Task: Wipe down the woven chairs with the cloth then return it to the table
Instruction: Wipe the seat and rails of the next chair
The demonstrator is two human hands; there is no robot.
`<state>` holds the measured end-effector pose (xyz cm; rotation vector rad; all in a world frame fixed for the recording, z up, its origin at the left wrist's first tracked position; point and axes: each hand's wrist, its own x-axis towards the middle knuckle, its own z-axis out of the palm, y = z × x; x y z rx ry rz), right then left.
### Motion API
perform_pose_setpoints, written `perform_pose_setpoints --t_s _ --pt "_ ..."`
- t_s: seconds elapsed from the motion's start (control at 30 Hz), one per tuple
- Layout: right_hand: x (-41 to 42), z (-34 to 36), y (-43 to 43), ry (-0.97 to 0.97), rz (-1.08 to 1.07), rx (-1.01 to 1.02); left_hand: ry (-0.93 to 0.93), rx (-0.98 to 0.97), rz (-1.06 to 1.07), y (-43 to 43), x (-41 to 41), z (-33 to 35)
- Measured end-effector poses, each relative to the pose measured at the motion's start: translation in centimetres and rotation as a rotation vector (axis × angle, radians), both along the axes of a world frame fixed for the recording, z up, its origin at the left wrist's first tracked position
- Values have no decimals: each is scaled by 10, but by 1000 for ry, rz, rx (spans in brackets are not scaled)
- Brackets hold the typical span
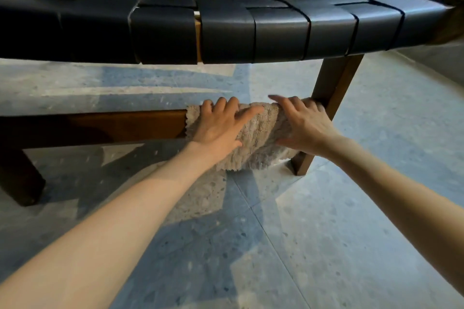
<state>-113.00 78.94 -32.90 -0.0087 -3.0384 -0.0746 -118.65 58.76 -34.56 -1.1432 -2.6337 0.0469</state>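
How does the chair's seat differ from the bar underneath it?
The seat is black woven straps; the bar is bare brown wood. The seat is uncovered, while the cloth drapes over the bar, under the left hand and right hand. Both run across the same chair.

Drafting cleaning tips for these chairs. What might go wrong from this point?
The cloth is only draped over the crossbar; its hanging edge may slip to the floor. The right hand sits beside the leg, so sliding rightward may jam fingers there. The left hand shares the cloth; uneven pulls may bunch it.
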Motion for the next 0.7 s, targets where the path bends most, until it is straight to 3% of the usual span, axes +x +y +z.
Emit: perform_pose_setpoints --t_s 0.1,0.33,0.57,0.7 --pt "-6 -9 -3 84 -5 93 137 -78 54 13 -1 -8" --pt "-17 -24 -9 261 68 101 236 -75 109 36 2 -17" --pt "-17 -17 14 181 189 194 238 -92 -35 14 -12 -16" --pt "-16 -17 7 177 126 195 427 -119 -33 4 -12 -24"
